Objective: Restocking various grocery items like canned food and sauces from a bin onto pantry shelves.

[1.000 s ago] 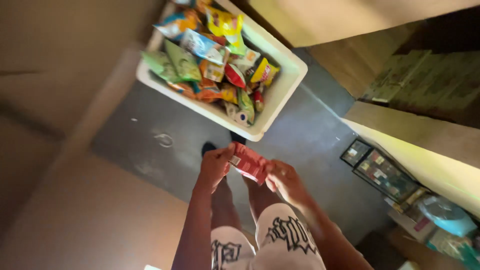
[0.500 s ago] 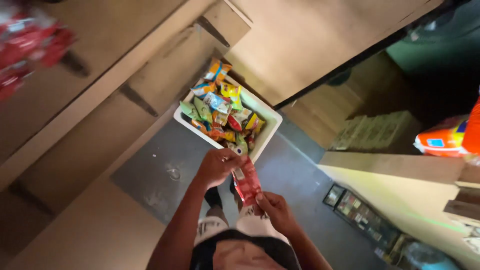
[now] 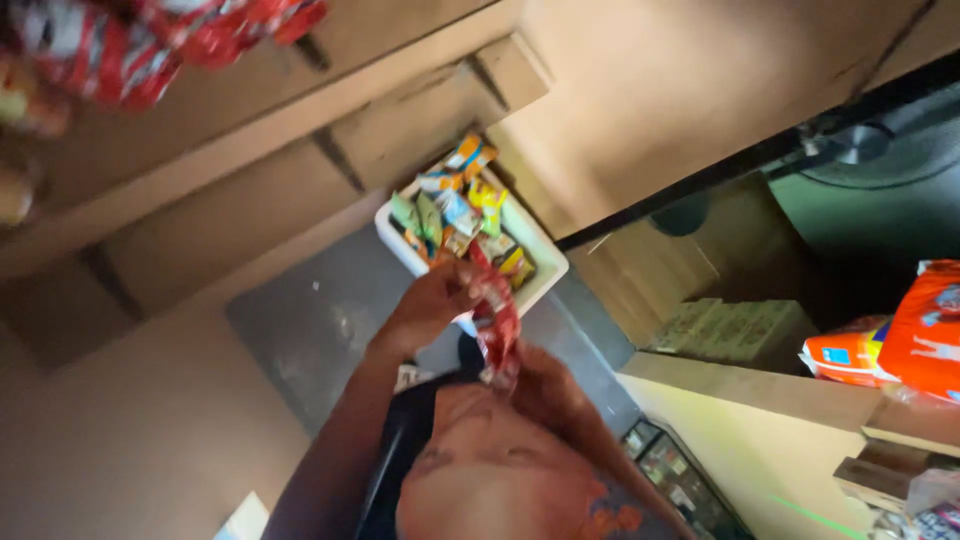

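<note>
Head view: left hand (image 3: pixel 432 305) and right hand (image 3: pixel 545 385) both grip red snack strip (image 3: pixel 497 325), lifted above white crate (image 3: pixel 545 285); more packets left inside.

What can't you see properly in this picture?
Head view:
- Red foil snack strip: motion blur hides its print, and the left hand and right hand cover its ends.
- White plastic tub of colourful packets: the hands hide its near corner.
- Red hanging packets: blurred, cut off by the top edge.
- Orange wrapped packs: cut off by the right edge.
</note>
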